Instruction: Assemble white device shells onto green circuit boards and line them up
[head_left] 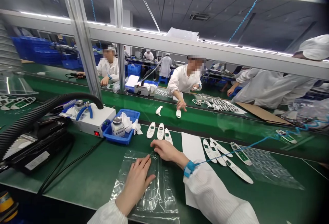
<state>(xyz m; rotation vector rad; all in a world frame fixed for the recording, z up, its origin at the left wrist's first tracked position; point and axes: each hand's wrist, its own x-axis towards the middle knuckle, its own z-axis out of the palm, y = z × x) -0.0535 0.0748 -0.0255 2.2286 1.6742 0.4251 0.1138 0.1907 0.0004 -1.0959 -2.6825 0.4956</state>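
My left hand lies with fingers stretched out and thumb apart on a clear plastic bag on the green bench. At the bag's upper edge, my right hand has its fingers curled down and pinched on the plastic. A small dark spot shows between the two hands; I cannot make out what it is. A blue wrist strap with a coiled cord is on my right wrist. Just beyond my right hand stand white oval handset shells in a row. A white paper sheet lies to its right.
More long white shells and bubble wrap lie at right. At left are a blue tray with a jar, a white box and a black hose. Across the green belt, a co-worker's hand touches a white shell.
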